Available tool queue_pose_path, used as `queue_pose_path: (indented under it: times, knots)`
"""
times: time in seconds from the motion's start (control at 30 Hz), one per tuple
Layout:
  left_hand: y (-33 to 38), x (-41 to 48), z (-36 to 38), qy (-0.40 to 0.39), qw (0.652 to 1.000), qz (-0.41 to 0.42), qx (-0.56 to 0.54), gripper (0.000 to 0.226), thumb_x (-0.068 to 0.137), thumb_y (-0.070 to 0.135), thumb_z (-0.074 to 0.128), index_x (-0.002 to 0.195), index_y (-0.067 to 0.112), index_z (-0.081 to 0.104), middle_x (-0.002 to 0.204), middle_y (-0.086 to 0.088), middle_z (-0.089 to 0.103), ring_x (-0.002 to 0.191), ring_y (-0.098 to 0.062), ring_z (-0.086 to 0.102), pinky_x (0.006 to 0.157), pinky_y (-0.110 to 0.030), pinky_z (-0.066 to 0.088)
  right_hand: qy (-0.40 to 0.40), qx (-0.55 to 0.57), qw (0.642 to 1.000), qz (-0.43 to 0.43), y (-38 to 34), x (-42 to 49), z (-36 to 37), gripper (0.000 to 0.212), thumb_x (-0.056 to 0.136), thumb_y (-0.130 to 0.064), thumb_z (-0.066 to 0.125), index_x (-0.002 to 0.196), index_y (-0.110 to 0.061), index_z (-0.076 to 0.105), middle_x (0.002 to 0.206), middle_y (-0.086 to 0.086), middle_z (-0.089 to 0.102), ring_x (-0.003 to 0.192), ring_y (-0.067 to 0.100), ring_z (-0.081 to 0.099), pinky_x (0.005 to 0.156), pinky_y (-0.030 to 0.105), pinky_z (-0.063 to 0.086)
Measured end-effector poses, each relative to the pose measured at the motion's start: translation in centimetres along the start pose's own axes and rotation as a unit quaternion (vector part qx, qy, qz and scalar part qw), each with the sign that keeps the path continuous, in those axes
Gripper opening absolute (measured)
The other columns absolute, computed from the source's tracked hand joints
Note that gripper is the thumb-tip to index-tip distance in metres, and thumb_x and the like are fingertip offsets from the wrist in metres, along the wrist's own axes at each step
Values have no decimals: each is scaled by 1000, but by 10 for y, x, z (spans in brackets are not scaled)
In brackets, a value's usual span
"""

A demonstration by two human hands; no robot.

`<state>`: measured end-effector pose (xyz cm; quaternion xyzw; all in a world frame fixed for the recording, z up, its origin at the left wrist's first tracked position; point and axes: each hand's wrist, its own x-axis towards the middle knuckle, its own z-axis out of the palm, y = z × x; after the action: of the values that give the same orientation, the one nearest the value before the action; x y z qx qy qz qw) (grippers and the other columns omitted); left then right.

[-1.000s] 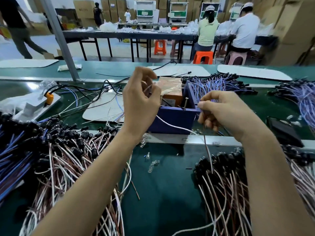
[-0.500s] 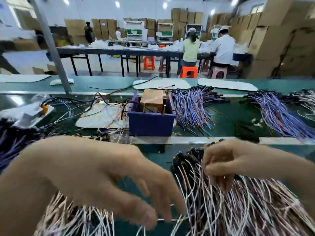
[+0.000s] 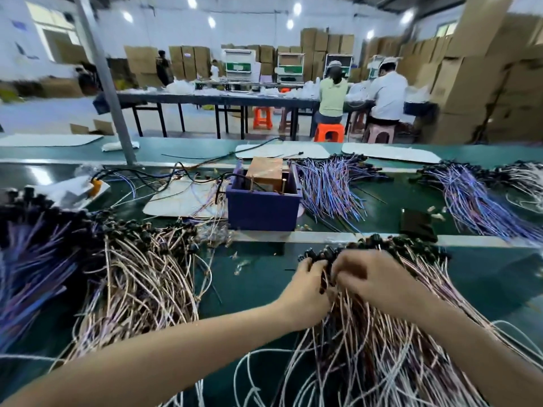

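A blue plastic box [image 3: 263, 212] is standing on the green-topped work table [image 3: 252, 277], with a brown cardboard block [image 3: 264, 173] sitting inside it. A white flat board [image 3: 182, 201] is lying just left of the box, and a bundle of purple and blue wires [image 3: 326, 186] is fanning out just right of it. Nearer, a pile of pink and white wires with black plugs [image 3: 382, 348] is lying to the right and a second heap of such wires [image 3: 141, 286] to the left. The left hand [image 3: 305, 292] and right hand [image 3: 370, 277] are gripping the right pile's far end.
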<state>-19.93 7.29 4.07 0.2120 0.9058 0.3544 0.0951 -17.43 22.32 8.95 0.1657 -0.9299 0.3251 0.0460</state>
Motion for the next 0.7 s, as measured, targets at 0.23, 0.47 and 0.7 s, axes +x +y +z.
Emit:
queue_pose_path:
  times: [0.23, 0.47, 0.7]
  knots:
    - [-12, -9, -28, -52, 998, 6, 36, 59, 96, 22, 53, 150, 16, 30, 161, -11, -5, 149, -25, 3, 115, -22, 7, -13, -352, 936, -11, 36, 38, 44, 46, 104, -39, 23, 149, -35, 24, 157, -14, 21, 144, 11, 20, 116, 34, 14]
    - [-98, -24, -145, 84, 907, -177, 372, 42, 95, 33, 50, 133, 16, 48, 130, -10, 48, 121, -29, 48, 101, -43, 42, 119, -349, 928, -59, 41, 33, 55, 26, 92, -30, 61, 115, -21, 70, 134, 1, 59, 132, 50, 38, 105, 65, 30]
    - [-118, -25, -145, 84, 910, -178, 366, 39, 88, 17, 58, 127, 19, 50, 115, -12, 63, 100, -30, 63, 86, -40, 53, 185, -215, 956, -69, 20, 28, 52, 28, 94, -33, 57, 112, -14, 69, 138, 8, 52, 142, 40, 25, 116, 58, 10]
